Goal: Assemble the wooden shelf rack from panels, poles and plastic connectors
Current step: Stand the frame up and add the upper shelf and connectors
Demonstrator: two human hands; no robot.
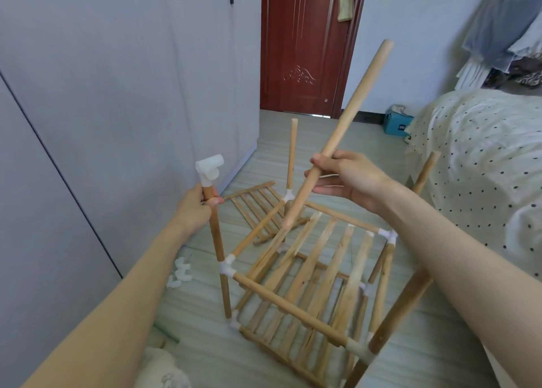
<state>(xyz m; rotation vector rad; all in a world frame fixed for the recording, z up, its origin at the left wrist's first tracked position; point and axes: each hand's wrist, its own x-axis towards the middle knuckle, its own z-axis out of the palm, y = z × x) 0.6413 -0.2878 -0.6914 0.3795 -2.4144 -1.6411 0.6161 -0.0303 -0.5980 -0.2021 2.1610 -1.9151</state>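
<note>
The half-built rack (308, 273) stands on the floor (293, 141) in front of me, between the grey wardrobe (102, 94) on my left and the bed (484, 153) on my right. Two slatted tiers are already framed by poles and white joints, and uprights rise from the corners. A spare slatted panel (255, 208) lies flat on the floor beyond the rack.

The loose pole (337, 135) is what matters now. My right hand (349, 179) is clamped around its lower part, fingers wrapped and thumb across. Its long axis runs on a steep slant: the top end points up and away towards the door (302, 47), the bottom end hangs over the back of the upper tier, down and left of my grip.

My left hand (196, 208) grips the near-left upright (218, 241) just under its top, steadying it. On that top sits a white plastic connector (209, 169), one open socket facing right, towards the loose pole.

I judge that the pole's lower end must swing left and level out to enter that socket; it lies well apart from it and far off its line.

A few spare connectors (180, 272) lie on the floor by the wardrobe.
</note>
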